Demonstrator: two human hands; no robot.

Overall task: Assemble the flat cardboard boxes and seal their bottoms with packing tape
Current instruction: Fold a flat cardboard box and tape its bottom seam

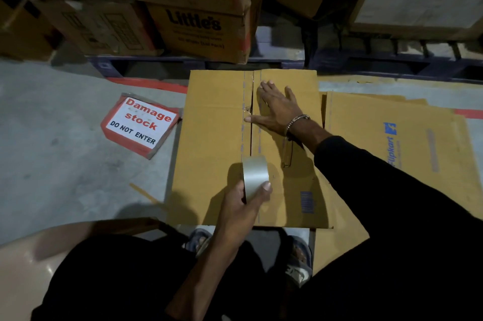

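Head view, cardboard box [217, 137] on the floor [65, 150], right hand [277, 108] flat, fingers spread beside its centre seam, left hand [243, 205] gripping tape roll [254, 176] at the near edge.

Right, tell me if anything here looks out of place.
The "Damage stock, DO NOT ENTER" sign lies askew on the concrete floor, left of the cardboard box, as if fallen. Nothing else stands out.

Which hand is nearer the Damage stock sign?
Left. The left hand grips the tape roll right of the sign; the right hand presses the box flap farther right.
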